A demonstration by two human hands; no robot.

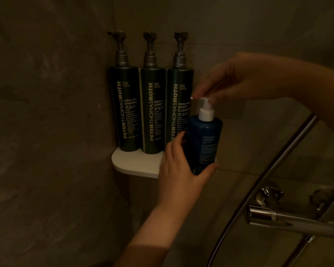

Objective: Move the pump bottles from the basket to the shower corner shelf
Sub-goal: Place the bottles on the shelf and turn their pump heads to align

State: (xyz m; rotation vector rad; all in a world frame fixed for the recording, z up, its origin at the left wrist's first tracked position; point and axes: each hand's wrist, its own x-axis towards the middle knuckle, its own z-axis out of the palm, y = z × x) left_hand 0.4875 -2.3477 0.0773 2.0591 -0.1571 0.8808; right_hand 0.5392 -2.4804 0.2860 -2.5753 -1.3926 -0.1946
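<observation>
Three tall dark green pump bottles stand in a row at the back of the white corner shelf (135, 163): shampoo (124, 110), conditioner (152, 112) and body cleanser (178, 105). In front of the cleanser a shorter blue pump bottle (205, 139) with a white pump stands upright at the shelf's right front. My left hand (178, 168) wraps around its lower body. My right hand (237, 78) comes from the right, fingertips pinching the white pump head. The basket is out of view.
Dim grey stone walls meet at the corner behind the shelf. A chrome shower mixer (289, 218) with a knob juts out at lower right, and a metal hose (258, 182) curves up past it, close under my right arm.
</observation>
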